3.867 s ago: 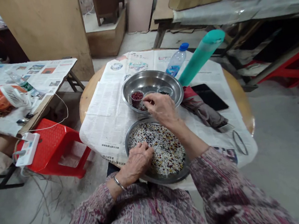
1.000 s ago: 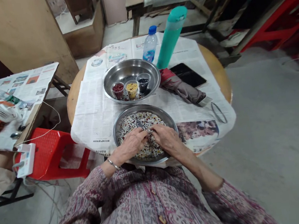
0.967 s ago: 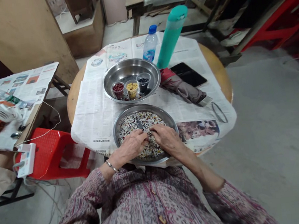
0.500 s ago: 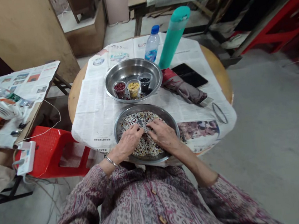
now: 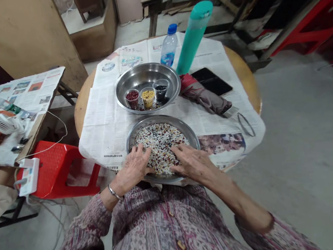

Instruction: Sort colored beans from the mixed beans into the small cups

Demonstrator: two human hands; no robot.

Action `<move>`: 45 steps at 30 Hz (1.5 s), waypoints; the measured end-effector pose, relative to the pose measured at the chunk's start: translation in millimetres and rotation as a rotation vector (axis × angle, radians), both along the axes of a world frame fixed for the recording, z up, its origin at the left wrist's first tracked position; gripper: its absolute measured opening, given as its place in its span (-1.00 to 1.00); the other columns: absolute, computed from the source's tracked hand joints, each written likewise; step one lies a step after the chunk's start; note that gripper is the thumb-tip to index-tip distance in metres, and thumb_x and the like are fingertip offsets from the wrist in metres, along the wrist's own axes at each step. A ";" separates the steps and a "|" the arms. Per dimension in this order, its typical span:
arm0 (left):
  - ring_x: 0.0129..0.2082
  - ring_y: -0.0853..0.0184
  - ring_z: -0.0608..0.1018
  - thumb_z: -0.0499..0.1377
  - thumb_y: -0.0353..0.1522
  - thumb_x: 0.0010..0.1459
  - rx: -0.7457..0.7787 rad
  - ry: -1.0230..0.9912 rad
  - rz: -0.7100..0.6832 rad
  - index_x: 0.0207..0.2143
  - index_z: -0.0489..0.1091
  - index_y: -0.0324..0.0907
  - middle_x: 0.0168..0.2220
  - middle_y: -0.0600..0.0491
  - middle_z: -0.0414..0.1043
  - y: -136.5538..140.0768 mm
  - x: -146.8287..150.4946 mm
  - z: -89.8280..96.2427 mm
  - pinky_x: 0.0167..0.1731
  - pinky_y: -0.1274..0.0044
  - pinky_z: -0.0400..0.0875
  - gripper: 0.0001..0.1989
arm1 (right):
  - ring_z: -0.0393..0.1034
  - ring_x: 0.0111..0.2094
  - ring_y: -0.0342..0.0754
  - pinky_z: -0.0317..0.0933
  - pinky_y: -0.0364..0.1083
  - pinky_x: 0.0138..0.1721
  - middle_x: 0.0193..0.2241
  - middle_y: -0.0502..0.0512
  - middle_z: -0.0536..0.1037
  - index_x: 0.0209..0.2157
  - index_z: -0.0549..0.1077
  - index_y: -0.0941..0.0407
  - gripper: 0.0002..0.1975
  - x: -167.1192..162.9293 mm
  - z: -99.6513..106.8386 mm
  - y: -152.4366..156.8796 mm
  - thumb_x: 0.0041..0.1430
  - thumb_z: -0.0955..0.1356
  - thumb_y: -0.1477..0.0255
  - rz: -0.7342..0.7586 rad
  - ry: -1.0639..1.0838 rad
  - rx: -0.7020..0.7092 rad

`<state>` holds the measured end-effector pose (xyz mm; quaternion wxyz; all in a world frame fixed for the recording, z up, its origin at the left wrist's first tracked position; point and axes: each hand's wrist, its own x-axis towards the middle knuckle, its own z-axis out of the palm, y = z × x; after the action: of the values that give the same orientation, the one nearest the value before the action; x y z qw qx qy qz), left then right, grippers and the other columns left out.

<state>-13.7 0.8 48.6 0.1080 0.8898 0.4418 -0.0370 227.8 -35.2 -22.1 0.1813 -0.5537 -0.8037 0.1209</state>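
A steel basin (image 5: 191, 131) near the table's front edge holds a spread of mixed white, red, yellow and black grains and beans (image 5: 159, 142). At its left side my left hand (image 5: 135, 163) rests with fingers apart, the tips touching the grains. My right hand (image 5: 190, 159) lies over the right side, fingers spread and touching the mix. Neither hand grips anything visible. Just beyond stands a second steel basin (image 5: 137, 78) with three clear cups inside: red beans (image 5: 132, 98), yellow beans (image 5: 148, 98) and black beans (image 5: 160, 91).
Behind the far basin stand a water bottle (image 5: 169, 46) and a tall teal bottle (image 5: 194, 37). To its right lie a folded umbrella (image 5: 205, 96) and a dark tablet or phone (image 5: 212, 81). A red stool (image 5: 57, 169) with a power strip (image 5: 29, 176) is at left.
Both hands have moved apart and back toward me, from the basin's middle to its sides. More of the grain surface shows between them.
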 end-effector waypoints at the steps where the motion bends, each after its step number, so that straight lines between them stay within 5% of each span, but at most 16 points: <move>1: 0.02 0.11 0.38 0.32 -0.32 0.16 -0.029 -0.021 0.006 0.07 0.20 -0.16 0.06 -0.09 0.24 -1.4 2.1 0.1 -0.02 0.32 0.42 -0.51 | 0.43 -0.04 0.17 0.30 0.04 -0.09 -0.07 0.28 0.52 0.03 0.40 0.06 -0.64 -2.5 -4.2 -0.9 0.19 0.38 0.33 0.004 0.014 -0.004; 6: -0.08 0.23 0.45 0.06 -0.58 0.21 -0.210 -0.220 0.041 -0.06 0.25 -0.20 -0.08 -0.06 0.31 2.8 19.3 -11.8 -0.01 0.37 0.43 -0.74 | 0.45 -0.10 0.10 0.30 0.02 -0.07 -0.14 0.22 0.57 -0.04 0.43 0.11 -0.67 -31.6 -11.5 13.6 0.14 0.29 0.49 -0.007 0.152 -0.065; 12: -0.02 0.23 0.45 0.03 -0.64 0.12 -0.083 -0.485 0.070 -0.08 0.29 -0.18 -0.12 -0.02 0.42 31.9 37.6 -27.3 0.09 0.36 0.38 -0.65 | 0.44 -0.26 0.04 0.25 -0.05 -0.18 -0.32 0.15 0.60 -0.14 0.49 0.12 -0.69 -45.1 10.8 52.2 0.12 0.23 0.53 -0.200 0.223 -0.129; 17: 0.05 0.20 0.42 0.12 -0.48 0.24 0.057 -0.309 0.172 -0.01 0.34 -0.18 -0.01 -0.06 0.40 57.2 42.9 -15.2 0.11 0.37 0.36 -0.74 | 0.35 -0.02 0.09 0.24 -0.01 -0.02 -0.06 0.23 0.54 -0.03 0.47 0.16 -0.66 -45.1 31.3 76.2 0.20 0.22 0.52 -0.246 0.075 -0.006; 22: 0.18 0.01 0.31 0.35 -0.22 0.10 0.078 -0.136 0.182 0.18 0.24 -0.20 0.20 -0.16 0.24 62.6 38.2 -13.2 0.09 0.25 0.36 -0.35 | 0.25 0.06 0.18 0.27 0.01 -0.11 0.03 0.28 0.47 0.07 0.42 0.16 -0.62 -50.8 34.1 86.8 0.23 0.26 0.47 -0.227 -0.091 -0.070; 24: 0.14 0.01 0.35 0.37 -0.24 0.07 0.025 -0.115 0.167 0.14 0.28 -0.24 0.17 -0.18 0.27 60.6 35.8 -17.1 0.08 0.26 0.37 -0.37 | 0.30 0.01 0.15 0.26 0.00 -0.11 -0.02 0.27 0.49 0.01 0.45 0.15 -0.67 -51.6 30.2 87.3 0.23 0.26 0.48 -0.186 -0.073 -0.099; 28: 0.02 0.21 0.46 0.15 -0.48 0.24 -0.034 -0.241 0.114 -0.07 0.39 -0.25 -0.10 -0.09 0.45 53.1 30.9 -25.2 0.08 0.41 0.36 -0.80 | 0.40 -0.18 0.05 0.24 -0.04 -0.14 -0.21 0.19 0.58 -0.16 0.52 0.13 -0.76 -47.6 27.5 79.8 0.18 0.26 0.53 -0.130 0.036 -0.135; 32: -0.12 0.30 0.51 0.00 -0.55 0.32 -0.064 -0.334 0.042 -0.15 0.39 -0.21 -0.19 -0.01 0.48 35.6 22.0 -23.3 0.01 0.44 0.40 -0.80 | 0.43 -0.29 -0.02 0.24 -0.07 -0.19 -0.34 0.09 0.58 -0.24 0.53 0.10 -0.79 -38.4 38.4 57.2 0.21 0.26 0.53 0.003 0.119 -0.236; 39: -0.02 0.23 0.44 0.19 -0.32 0.30 -0.165 -0.228 -0.194 -0.05 0.33 -0.17 -0.04 -0.02 0.36 -1.8 5.5 -8.0 0.01 0.37 0.41 -0.79 | 0.38 -0.10 0.02 0.29 -0.03 -0.11 -0.18 0.12 0.49 -0.13 0.47 0.08 -0.80 -17.9 32.3 10.8 0.19 0.36 0.49 0.302 0.053 -0.147; 45: 0.02 0.19 0.37 0.18 -0.37 0.28 -0.041 -0.158 -0.197 -0.03 0.36 -0.19 -0.03 -0.05 0.34 13.1 24.8 -21.3 0.08 0.32 0.36 -0.78 | 0.37 -0.17 0.03 0.29 -0.02 -0.12 -0.25 0.16 0.50 -0.23 0.48 0.11 -0.80 -21.7 19.9 28.7 0.23 0.25 0.58 0.117 -0.041 -0.056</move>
<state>11.1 13.8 27.3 0.1564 0.9267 0.3414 0.0138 206.1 -6.5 -2.2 0.1419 -0.5129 -0.8345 0.1425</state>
